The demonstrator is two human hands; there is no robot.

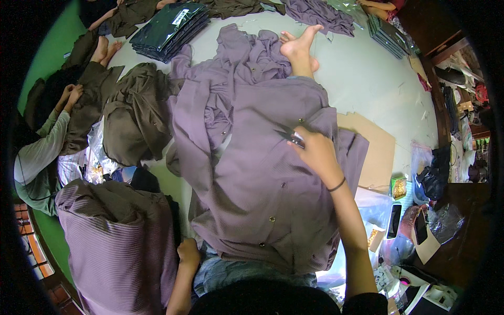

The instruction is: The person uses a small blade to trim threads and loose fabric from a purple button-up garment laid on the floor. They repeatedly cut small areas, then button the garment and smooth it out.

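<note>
In the head view, a purple ribbed garment (252,157) is spread, rumpled, across the lap and outstretched legs, with its far folds laid on a pale surface (367,79). Small buttons (272,219) are seen along its front. Over the upper right part of the garment, dark snips (293,138) are held by the right hand (316,152); its grip is closed around their handles, and the blades are pointed to the upper left, close to the cloth. The left hand (189,253) is placed low, beside the garment's lower left edge, with its fingers curled in; whether anything is pinched by that grip cannot be told.

To the left, a large purple ribbed bundle (118,236) is seen, with a brown garment (137,118) heaped beyond it. Farther left, brown cloth (92,113) is handled by a co-worker's hands (73,97). Dark folded packs (169,32) are stacked at the top. At the right, a cardboard sheet (375,152) is partly covered by the garment, and a phone (394,221) is seen nearer the body.
</note>
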